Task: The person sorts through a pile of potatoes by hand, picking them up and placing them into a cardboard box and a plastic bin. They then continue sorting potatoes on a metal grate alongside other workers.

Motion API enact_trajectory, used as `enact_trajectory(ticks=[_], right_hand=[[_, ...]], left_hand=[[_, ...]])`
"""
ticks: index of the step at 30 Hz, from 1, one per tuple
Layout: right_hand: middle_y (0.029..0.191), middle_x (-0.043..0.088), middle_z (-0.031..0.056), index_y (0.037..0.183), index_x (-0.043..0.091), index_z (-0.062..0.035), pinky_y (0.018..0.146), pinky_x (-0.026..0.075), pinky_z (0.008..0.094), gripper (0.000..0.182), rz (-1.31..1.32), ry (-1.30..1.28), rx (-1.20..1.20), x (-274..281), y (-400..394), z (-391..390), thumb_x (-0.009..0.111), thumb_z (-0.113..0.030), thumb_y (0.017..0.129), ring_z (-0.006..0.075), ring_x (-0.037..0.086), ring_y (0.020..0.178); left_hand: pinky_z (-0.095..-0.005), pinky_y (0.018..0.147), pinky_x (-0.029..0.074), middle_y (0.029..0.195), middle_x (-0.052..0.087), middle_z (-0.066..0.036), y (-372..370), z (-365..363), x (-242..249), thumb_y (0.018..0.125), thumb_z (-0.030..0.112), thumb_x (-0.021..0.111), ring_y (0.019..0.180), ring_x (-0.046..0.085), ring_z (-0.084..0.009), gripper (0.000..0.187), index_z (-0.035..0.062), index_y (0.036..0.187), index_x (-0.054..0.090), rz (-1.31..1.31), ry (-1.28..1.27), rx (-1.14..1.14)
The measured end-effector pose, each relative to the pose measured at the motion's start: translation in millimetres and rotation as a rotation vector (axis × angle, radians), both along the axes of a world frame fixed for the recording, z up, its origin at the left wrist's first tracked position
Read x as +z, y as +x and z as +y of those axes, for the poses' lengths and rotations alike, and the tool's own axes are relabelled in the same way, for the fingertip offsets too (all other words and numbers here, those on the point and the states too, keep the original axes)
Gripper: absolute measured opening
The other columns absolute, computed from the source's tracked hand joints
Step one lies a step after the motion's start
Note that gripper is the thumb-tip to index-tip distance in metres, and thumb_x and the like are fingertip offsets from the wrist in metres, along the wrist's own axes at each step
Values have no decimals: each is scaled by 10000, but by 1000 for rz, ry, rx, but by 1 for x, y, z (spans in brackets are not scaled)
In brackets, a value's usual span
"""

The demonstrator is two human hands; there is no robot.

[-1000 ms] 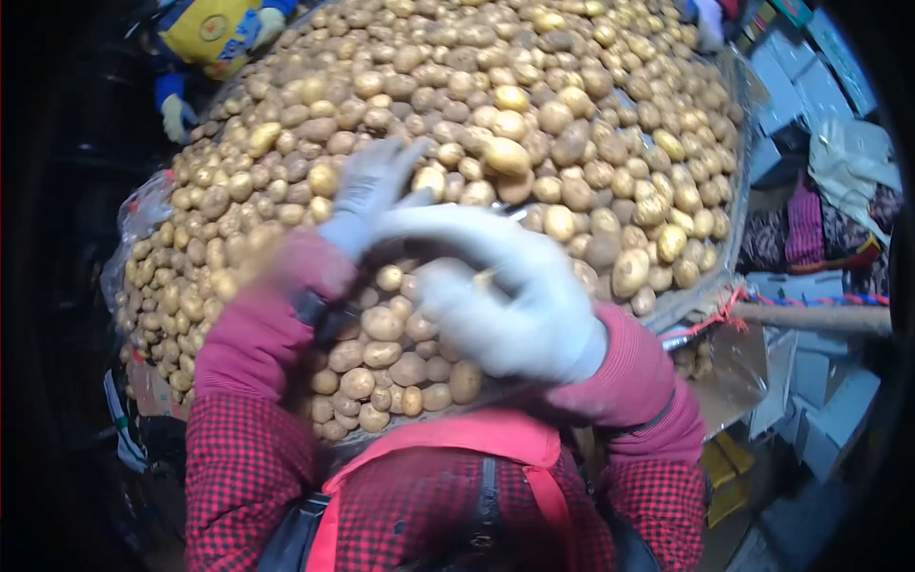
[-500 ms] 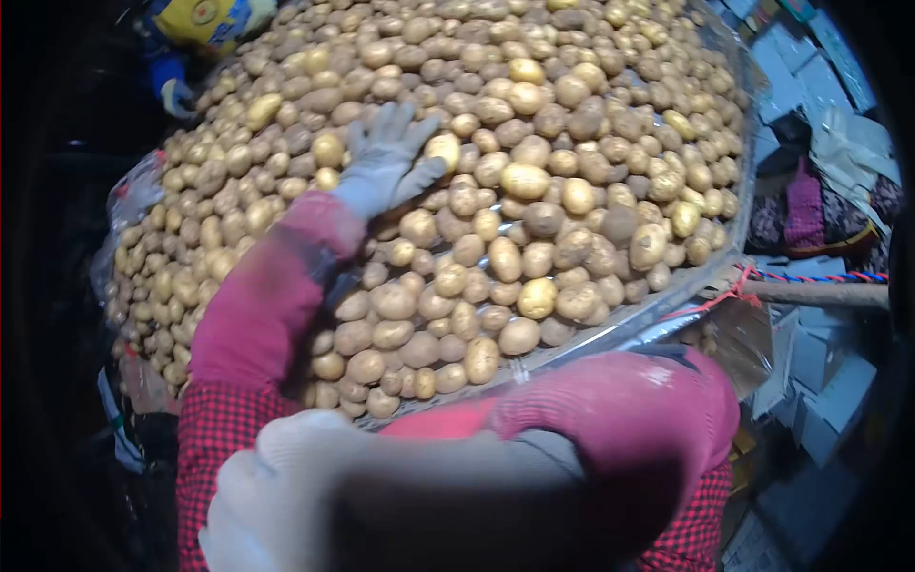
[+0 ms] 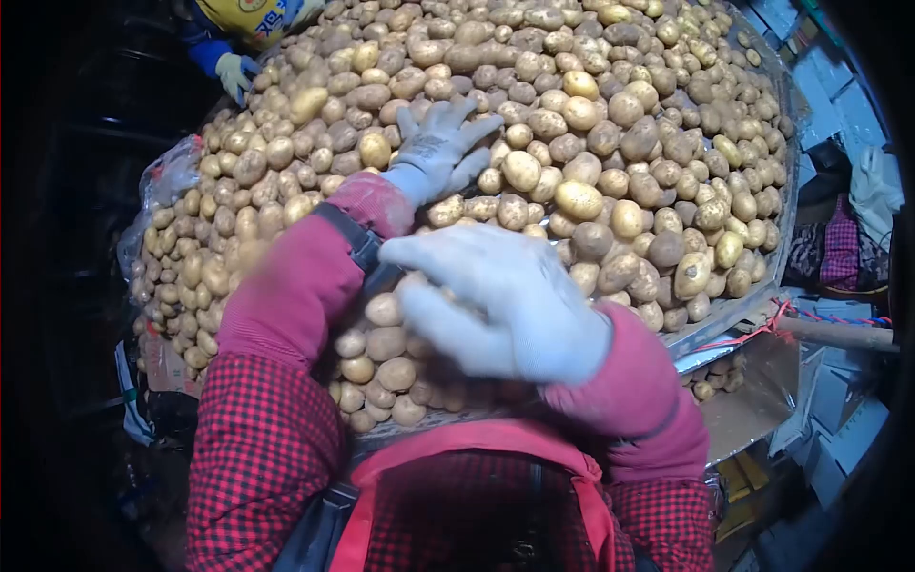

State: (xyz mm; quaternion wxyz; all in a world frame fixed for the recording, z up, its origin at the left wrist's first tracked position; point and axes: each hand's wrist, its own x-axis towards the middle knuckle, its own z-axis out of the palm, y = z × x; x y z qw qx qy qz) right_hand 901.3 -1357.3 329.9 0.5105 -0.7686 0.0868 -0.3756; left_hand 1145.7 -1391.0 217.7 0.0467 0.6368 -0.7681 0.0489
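Observation:
A wide heap of loose potatoes (image 3: 579, 200) fills the table before me. My left hand (image 3: 440, 148), in a grey work glove, lies on the heap with its fingers spread over several potatoes. My right hand (image 3: 505, 305), in a pale glove, hovers over the near part of the heap, smeared a little by motion. Its fingers point left and stand apart, with nothing visible between them. It hides some of the potatoes beneath.
Another person's gloved hand (image 3: 233, 76) touches the heap's far left edge, below a yellow printed apron or bag (image 3: 250, 17). A pole (image 3: 839, 334) with red and blue cord juts out at the right. Cardboard (image 3: 748, 396) and more potatoes lie below the table edge.
My right hand has swung from close to my body out over the near potatoes. My left hand stays on the heap with its fingers spread. The view has shifted somewhat.

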Motion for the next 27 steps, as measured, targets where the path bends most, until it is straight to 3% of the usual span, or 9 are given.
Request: enact_trajectory(ticks=[3,4,8,12,16,19,21,23,27], right_hand=[[997,742,142,1200,727,-49,789,577,353,240,69,84,-16,-64,15,-10,664,-124,980,267,738,882],[1005,747,123,1218,727,-53,791,572,337,248,67,156,-46,-80,18,-11,657,-132,994,224,730,888],[1053,751,64,1278,718,-58,837,555,281,273,147,505,-122,-111,20,-17,625,-148,1037,113,689,952],[1106,743,50,1308,693,-37,917,537,250,286,84,667,-101,-112,19,-17,573,-141,1070,97,673,1026],[1127,747,54,1326,679,-34,919,539,256,296,193,831,-94,-118,20,-17,556,-154,1086,96,673,1030],[1117,750,53,1321,681,-34,917,538,253,291,139,848,-98,-115,17,-18,561,-152,1083,90,671,1027],[1136,747,57,1320,682,-38,916,541,253,286,141,855,-107,-111,16,-20,567,-144,1080,90,673,1034],[1150,741,66,1326,672,-26,929,543,256,291,110,794,-124,-115,16,-20,562,-142,1084,102,676,1052],[1156,737,81,1343,652,-13,945,544,262,306,100,952,-126,-108,13,-24,554,-159,1093,122,677,1079]], left_hand=[[-695,1003,306,1464,522,-85,14,-24,-7,948,392,643,1236,561,-316,533,355,1472,554,20,-87,8],[-593,926,348,1401,565,-68,19,-31,-8,931,365,668,1160,599,-285,540,359,1459,560,-19,-121,1],[-582,969,347,1404,566,-49,31,-46,-4,908,325,706,1181,597,-265,522,341,1415,583,-149,-85,15],[-617,1125,219,1562,507,-75,49,-67,8,962,372,648,1334,529,-298,562,294,1507,538,-244,-96,68],[-727,1087,245,1547,503,11,69,-104,-4,992,416,602,1255,568,-257,458,485,1442,555,-352,-230,110],[-696,1108,280,1620,437,-126,80,-140,-2,1013,381,583,1302,565,-365,550,495,1535,451,-307,-139,232],[-660,1110,310,1627,426,-159,75,-156,0,1013,416,576,1337,556,-380,569,479,1557,423,-549,-148,269],[-655,1153,295,1626,433,-153,79,-170,5,1029,396,553,1361,541,-402,554,482,1559,416,-486,-57,288],[-560,1106,409,1456,584,-108,110,-167,-1,987,363,597,1233,612,-350,453,269,1430,612,32,-241,58]])
